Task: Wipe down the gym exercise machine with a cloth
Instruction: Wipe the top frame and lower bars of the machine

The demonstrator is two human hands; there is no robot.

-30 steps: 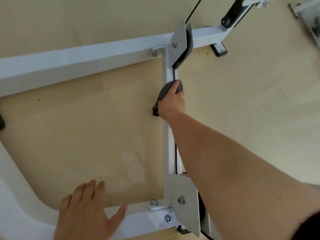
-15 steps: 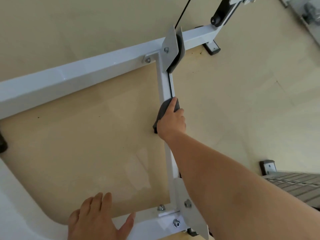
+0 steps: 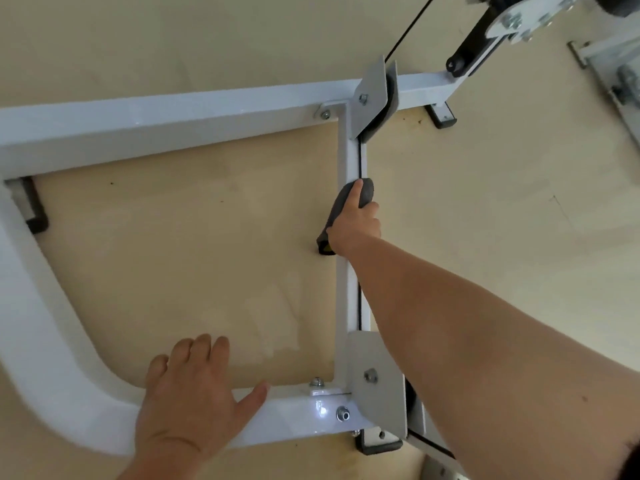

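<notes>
On cross tube, between far pulley bracket and near pulley bracket: cloth under right hand; leftward, on near rail: left hand.

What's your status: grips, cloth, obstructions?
Right grip holds grey cloth on white cross bar. Left grip flat on near frame rail. Pulley bracket ahead on bar.

Single head-worn wide-angle view, pitched steeply down onto the machine's white base frame and the floor. Close range. The grip, right hand holding the grey cloth on the cross bar, sits just right of picture centre with the arm stretched out to it. The forearm enters from the lower-right corner. Left hand is nearer the lens, below-left of the grip. Pulley bracket lies beyond the grip, farther from the camera.
</notes>
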